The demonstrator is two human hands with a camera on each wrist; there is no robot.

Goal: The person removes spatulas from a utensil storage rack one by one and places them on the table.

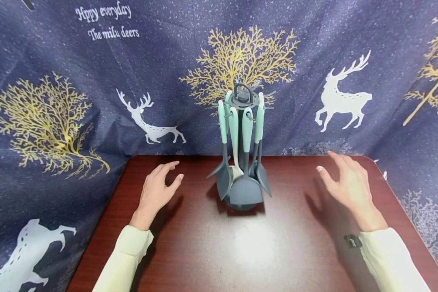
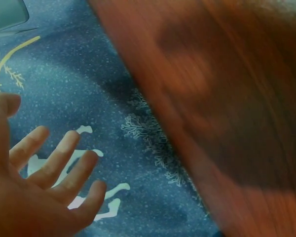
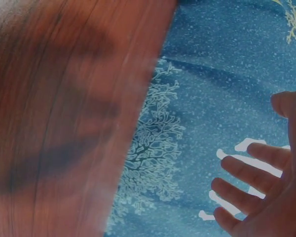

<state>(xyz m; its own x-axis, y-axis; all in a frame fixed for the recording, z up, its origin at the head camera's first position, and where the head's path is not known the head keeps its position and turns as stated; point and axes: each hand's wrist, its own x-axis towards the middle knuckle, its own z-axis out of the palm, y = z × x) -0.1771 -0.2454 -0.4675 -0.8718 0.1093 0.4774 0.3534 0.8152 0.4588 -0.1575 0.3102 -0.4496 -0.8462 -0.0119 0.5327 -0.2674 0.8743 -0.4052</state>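
On the table stands a dark grey rotating utensil rack (image 1: 243, 98) with a loop handle on top. Several kitchen utensils with mint-green handles hang around it, among them a broad grey spatula (image 1: 246, 192) at the front and a pale ladle (image 1: 235, 172) partly hidden behind it. My left hand (image 1: 157, 190) hovers to the left of the rack, fingers loosely bent, holding nothing. To the right, my right hand (image 1: 348, 182) is also raised above the table with relaxed, spread fingers and nothing in it. Both wrist views show the empty palms; neither hand touches the rack.
The dark red wooden table (image 1: 204, 251) has rounded back corners and a bright glare in front of the rack. Behind and beside it hangs a blue cloth (image 1: 277, 24) printed with white deer and yellow trees. A dark strap (image 1: 352, 241) shows at the right cuff.
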